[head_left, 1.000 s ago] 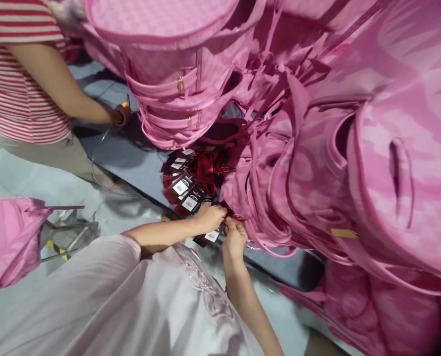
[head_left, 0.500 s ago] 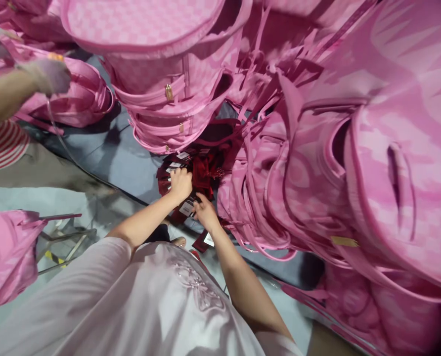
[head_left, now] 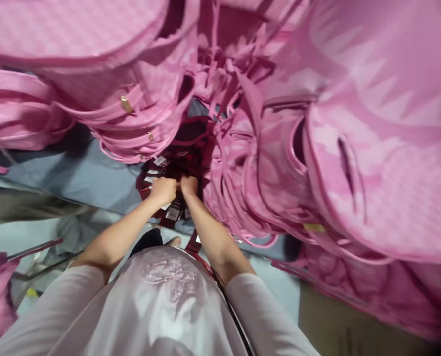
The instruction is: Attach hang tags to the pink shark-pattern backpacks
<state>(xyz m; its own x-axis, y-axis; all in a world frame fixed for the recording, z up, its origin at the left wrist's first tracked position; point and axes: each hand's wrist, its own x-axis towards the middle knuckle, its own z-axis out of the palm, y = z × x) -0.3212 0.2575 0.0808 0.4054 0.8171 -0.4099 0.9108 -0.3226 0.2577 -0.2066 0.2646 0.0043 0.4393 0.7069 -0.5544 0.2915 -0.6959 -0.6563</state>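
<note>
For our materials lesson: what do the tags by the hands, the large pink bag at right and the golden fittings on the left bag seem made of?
Tags: probably printed card, flat and squared; blur hides the finish.
Pink bag: perhaps coated fabric or imitation leather, smooth with a soft sheen.
Golden fittings: likely shiny metal or plated plastic, given their glint.

Nothing legible for you in this view. Your dark hang tags on the tabletop carry white labels: one on the tag just below your hands, with faint dark marks too small to resolve, and more above and left of them, e.g. the upper one, also too small to read. Yellow patch on the big right-hand pink bag: can't tell you whether it's printed.
</note>
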